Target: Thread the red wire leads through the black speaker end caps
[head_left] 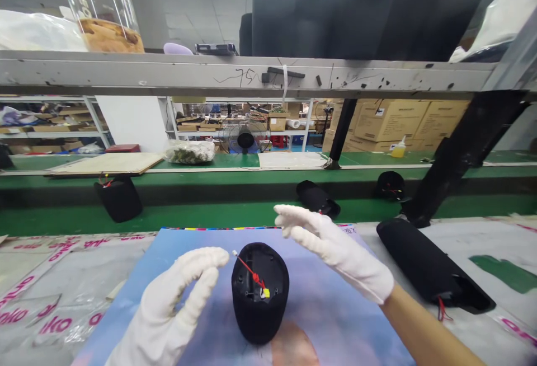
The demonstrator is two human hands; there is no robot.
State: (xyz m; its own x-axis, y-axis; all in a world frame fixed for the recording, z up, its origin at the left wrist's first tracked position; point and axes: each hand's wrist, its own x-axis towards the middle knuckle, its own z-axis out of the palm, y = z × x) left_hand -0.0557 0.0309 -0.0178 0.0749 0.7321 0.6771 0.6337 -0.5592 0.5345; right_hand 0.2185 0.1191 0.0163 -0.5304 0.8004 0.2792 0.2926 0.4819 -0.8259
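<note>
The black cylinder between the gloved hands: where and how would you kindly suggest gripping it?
Probably grip the black cylinder by its curved wall, from both sides: it stands wired end up between left hand and right hand, and this keeps clear of the red wire on top.

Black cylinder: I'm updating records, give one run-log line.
left hand: open, empty | right hand: open, empty | black cylinder: upright between hands on blue sheet
</note>
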